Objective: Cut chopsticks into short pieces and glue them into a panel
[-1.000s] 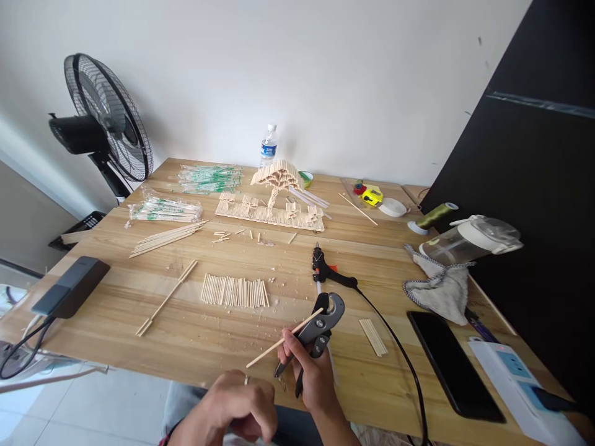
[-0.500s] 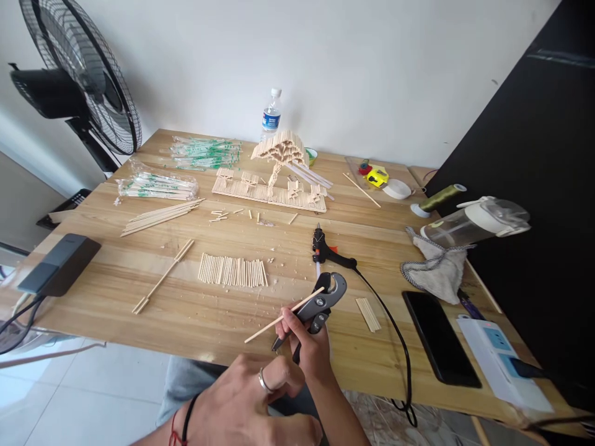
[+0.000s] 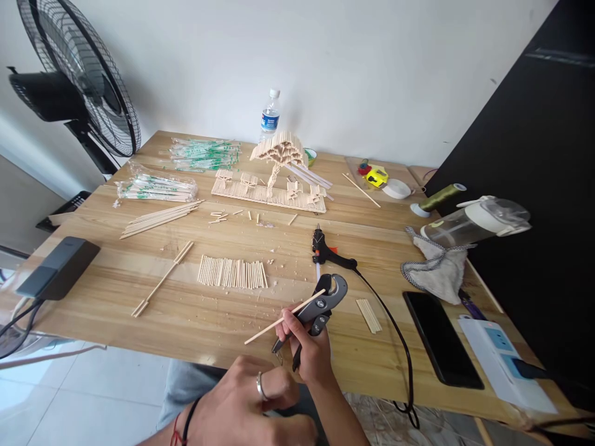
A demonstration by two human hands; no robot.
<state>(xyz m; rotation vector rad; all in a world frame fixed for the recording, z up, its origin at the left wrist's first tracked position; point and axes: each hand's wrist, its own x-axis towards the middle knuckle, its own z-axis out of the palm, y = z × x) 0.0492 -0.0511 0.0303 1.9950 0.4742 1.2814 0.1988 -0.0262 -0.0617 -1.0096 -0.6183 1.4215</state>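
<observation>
Change: left hand (image 3: 251, 402) has sunk slightly lower in the foreground than half a second ago, with its fingers curled tighter; right hand (image 3: 307, 354), cutter (image 3: 321, 306) and stick (image 3: 283, 319) sit almost where they were.
Right hand grip: wrapped round the cutter's dark handles, holding it just above the near edge of the table (image 3: 139, 322).
Left hand grip: fingers curled, back turned to the camera, a ring on one finger; whether anything lies in it cannot be told.
Stick look: thin, pale bare wood, straight, caught near its far end in the cutter's head.
Cutter look: grey and black, with a rounded, hooked head.
Surface: light wood-grain top dusted with shavings; a row of short cut sticks (image 3: 232, 273) lies ahead of the hands, a black glue gun (image 3: 331, 254) just beyond the cutter, a dark phone (image 3: 439, 347) off to the right.
Room: white wall, a black standing fan (image 3: 79, 80) at left, a stick model (image 3: 274, 176) and water bottle (image 3: 269, 118) near the far edge.
Stick axis: slanted, free end low and left toward the person, far end up and right in the cutter.
</observation>
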